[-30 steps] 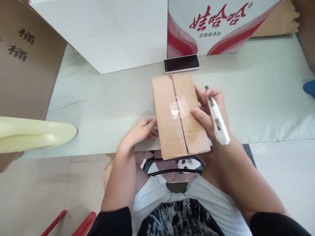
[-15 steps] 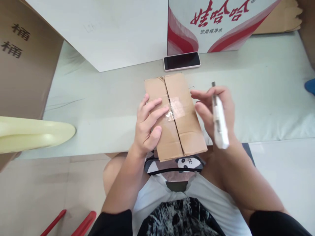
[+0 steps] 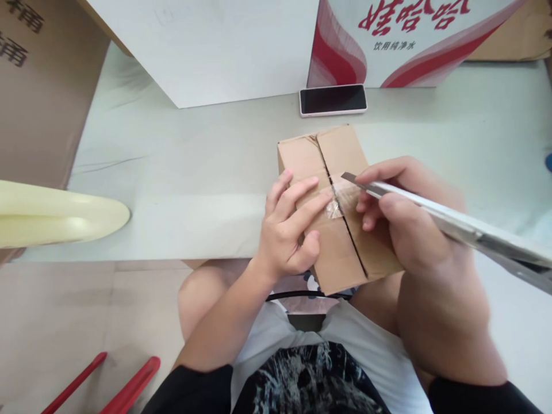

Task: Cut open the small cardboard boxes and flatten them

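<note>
A small brown cardboard box [image 3: 340, 259] lies on the pale green covered surface, its near end over my lap. Clear tape [image 3: 334, 210] crosses the dark seam between its two closed flaps. My left hand [image 3: 288, 227] rests on the left flap with fingers spread, the fingertips close to the tape. In my right hand [image 3: 426, 236] is a utility knife [image 3: 461, 225] with a white or silvery handle. Its bare blade points left, just above the right flap beside the tape. The handle's far end runs out of view.
A phone [image 3: 333, 100] lies behind the box, in front of a white carton [image 3: 241, 52] and a red-and-white water carton [image 3: 345, 69]. To the left are a pale yellow curved object [image 3: 64, 213] and a large brown carton [image 3: 43, 103]. Red bars [image 3: 129, 385] stand lower left.
My right hand has turned the utility knife from upright to pointing left and brought its blade over the tape. The box and my left hand appear further right in view.
</note>
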Motion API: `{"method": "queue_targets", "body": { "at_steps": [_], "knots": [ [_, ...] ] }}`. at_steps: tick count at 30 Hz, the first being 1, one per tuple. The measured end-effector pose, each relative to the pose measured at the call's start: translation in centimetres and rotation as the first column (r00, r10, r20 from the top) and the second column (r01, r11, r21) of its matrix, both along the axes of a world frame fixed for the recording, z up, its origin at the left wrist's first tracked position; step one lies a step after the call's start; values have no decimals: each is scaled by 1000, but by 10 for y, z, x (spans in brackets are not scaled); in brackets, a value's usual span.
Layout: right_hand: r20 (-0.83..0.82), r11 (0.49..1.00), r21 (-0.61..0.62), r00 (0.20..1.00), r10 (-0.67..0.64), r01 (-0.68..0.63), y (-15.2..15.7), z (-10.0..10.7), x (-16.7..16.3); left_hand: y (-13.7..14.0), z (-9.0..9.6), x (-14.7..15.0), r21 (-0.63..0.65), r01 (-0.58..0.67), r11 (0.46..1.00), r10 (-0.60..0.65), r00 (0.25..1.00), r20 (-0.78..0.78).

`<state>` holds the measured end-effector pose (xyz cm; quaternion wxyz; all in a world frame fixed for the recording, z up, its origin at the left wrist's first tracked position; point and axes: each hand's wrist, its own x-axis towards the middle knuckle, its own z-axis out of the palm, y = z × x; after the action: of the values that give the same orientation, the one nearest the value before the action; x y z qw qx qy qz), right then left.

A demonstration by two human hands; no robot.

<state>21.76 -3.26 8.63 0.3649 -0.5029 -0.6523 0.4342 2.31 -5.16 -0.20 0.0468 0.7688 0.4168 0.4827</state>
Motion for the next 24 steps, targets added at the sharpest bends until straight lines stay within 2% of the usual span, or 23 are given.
{"method": "queue_targets", "body": {
  "at_steps": [5, 11, 16, 22, 24],
  "knots": [
    [139, 998, 68, 990, -5, -4, 1, 3, -4, -2, 2, -5, -45, 27, 999, -26, 1000, 5],
    [251, 992, 85, 961, -116, 98, -2, 7, -13, -3, 1, -7, -80, 51, 995, -50, 999, 14],
    [282, 987, 142, 953, -112, 74, 0, 5, -14, -3, 3, -7, -67, 47, 997, -47, 999, 2],
    [320, 985, 144, 938, -137, 95, 1, 3, -15, -4, 3, -7, -69, 43, 997, -43, 999, -1],
    [336, 979, 184, 931, -142, 82, 2, 1, -15, -5, 1, -7, -84, 30, 996, -31, 1000, -4]
  ]
}}
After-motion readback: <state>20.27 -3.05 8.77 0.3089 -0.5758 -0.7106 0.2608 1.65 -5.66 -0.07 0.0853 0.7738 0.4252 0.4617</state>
